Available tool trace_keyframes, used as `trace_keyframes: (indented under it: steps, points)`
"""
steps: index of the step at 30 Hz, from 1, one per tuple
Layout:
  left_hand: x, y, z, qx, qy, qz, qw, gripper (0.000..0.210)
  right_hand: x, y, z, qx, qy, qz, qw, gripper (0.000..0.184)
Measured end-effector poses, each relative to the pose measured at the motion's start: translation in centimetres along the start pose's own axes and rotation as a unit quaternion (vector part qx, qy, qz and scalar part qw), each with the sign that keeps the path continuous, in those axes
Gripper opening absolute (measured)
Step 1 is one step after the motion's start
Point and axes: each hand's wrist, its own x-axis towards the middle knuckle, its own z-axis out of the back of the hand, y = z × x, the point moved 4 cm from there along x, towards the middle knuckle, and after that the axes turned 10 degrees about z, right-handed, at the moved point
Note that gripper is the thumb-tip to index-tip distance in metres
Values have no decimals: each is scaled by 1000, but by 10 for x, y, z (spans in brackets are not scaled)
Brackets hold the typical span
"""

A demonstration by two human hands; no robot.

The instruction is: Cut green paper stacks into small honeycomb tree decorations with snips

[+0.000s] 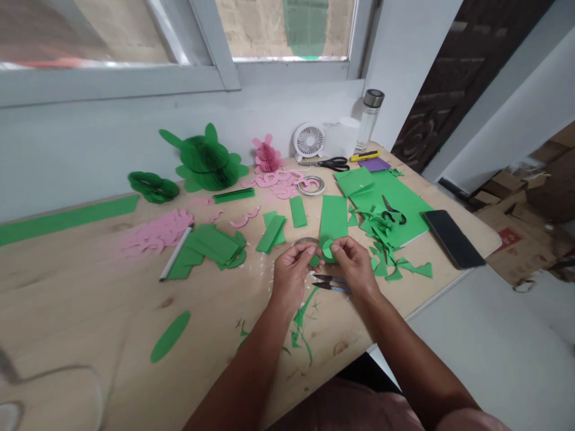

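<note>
My left hand (293, 272) and my right hand (358, 266) are close together over the table's front middle, both with thumb and fingers pinched. Between the right fingertips is a small rounded green paper piece (328, 249). At the left fingertips is green paper (314, 261), partly hidden by the fingers; whether the two pieces are joined, I cannot tell. Just behind the hands lie a tape roll (307, 240), partly covered, and a long green paper strip (334, 216). Thread snips (330, 284) lie beneath, partly behind my right hand.
Green offcuts (381, 236) with black scissors (393, 211) and a phone (453, 238) are on the right. To the left lie green cards (215, 244), a white pen (176, 253) and pink cut-outs (157, 232). A honeycomb paper shape (209, 160), fan (309, 140) and bottle (369, 120) stand along the back.
</note>
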Motion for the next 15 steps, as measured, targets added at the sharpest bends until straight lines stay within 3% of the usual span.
trace_keyframes:
  steps: [4,7,11,15]
  points:
    - [1,-1,2,-29,-12,-3,1000,22,-4,6,-6,-32,34,25,999,18]
    - [1,0,4,-28,-24,-18,999,22,-8,11,-10,-116,64,82,988,13]
    - [2,0,6,7,-37,-43,998,24,-10,20,-14,-283,102,198,933,14]
    - [2,2,7,45,-39,-48,997,29,-12,26,-15,-384,110,251,882,17]
